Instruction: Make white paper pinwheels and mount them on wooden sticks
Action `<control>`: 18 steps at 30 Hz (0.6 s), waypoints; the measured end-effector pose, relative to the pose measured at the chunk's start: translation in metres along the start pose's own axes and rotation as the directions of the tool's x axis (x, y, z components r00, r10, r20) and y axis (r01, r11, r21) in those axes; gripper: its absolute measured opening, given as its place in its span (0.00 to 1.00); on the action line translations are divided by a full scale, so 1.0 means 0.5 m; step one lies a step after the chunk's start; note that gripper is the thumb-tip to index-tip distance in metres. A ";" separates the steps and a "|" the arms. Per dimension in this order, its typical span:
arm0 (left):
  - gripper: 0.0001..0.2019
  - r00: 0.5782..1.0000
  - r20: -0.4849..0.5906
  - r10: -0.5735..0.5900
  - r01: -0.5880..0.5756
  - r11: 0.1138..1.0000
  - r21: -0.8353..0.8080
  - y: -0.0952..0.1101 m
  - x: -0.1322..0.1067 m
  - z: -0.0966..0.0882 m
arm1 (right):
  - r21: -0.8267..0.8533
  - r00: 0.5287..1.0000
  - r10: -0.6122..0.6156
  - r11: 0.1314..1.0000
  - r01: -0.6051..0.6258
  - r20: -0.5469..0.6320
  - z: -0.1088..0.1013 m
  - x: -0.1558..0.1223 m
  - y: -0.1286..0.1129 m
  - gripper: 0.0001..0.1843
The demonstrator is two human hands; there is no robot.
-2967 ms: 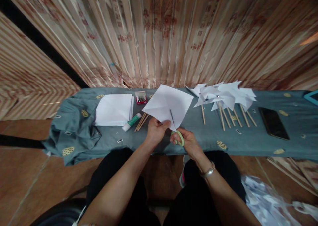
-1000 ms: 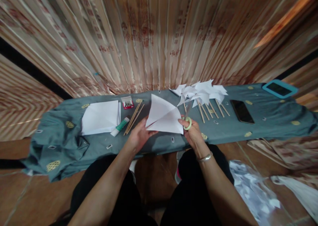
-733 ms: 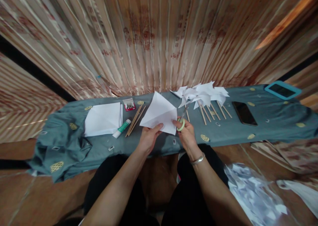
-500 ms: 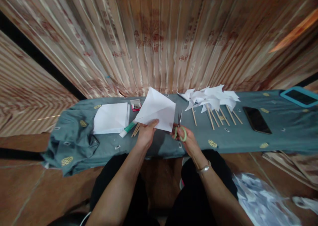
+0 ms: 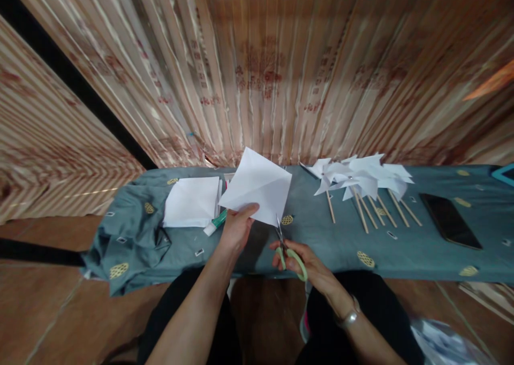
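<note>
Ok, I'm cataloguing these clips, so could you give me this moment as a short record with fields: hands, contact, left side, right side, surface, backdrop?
Left hand: holds white sheet
Right hand: holds scissors
Contact: scissor blades at the sheet's near corner
Left side: paper stack; green-and-white tube, partly hidden
Right side: pinwheels on sticks; phone
Surface: patterned cloth
Backdrop: curtain

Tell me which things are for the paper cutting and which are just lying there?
For the cutting work:
white paper, in the left hand
green-handled scissors, in the right hand
probably also the paper stack and pinwheels

Just lying about, it seems:
black phone
blue-edged thing, partly out of view
</note>
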State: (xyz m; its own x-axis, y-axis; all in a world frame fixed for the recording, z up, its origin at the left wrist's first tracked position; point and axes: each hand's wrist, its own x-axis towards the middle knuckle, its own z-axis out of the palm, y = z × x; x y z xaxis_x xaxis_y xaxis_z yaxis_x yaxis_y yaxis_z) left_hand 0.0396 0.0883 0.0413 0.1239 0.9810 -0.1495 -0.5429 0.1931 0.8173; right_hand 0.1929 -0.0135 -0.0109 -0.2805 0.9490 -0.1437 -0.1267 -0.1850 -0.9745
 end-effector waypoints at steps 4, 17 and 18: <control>0.15 1.000 0.004 -0.002 0.002 0.999 0.032 -0.003 0.001 0.001 | -0.007 1.000 0.004 1.000 -0.004 -0.019 0.003 0.006 0.003 0.29; 0.16 0.996 -0.023 -0.082 0.081 0.996 -0.039 -0.014 -0.009 0.015 | -0.070 0.991 0.114 0.990 -0.120 -0.073 0.007 0.015 -0.010 0.36; 0.16 0.996 -0.028 -0.084 0.082 0.995 -0.052 -0.014 -0.010 0.017 | -0.073 0.990 0.121 0.989 -0.126 -0.073 0.007 0.014 -0.012 0.36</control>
State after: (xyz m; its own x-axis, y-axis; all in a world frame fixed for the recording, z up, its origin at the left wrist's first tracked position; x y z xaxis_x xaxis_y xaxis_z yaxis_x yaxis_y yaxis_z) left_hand 0.0497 0.0820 0.0411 0.1461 0.9615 -0.2328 -0.5732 0.2740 0.7723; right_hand 0.1882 -0.0064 -0.0052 -0.2238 0.9357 -0.2726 -0.0207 -0.2842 -0.9585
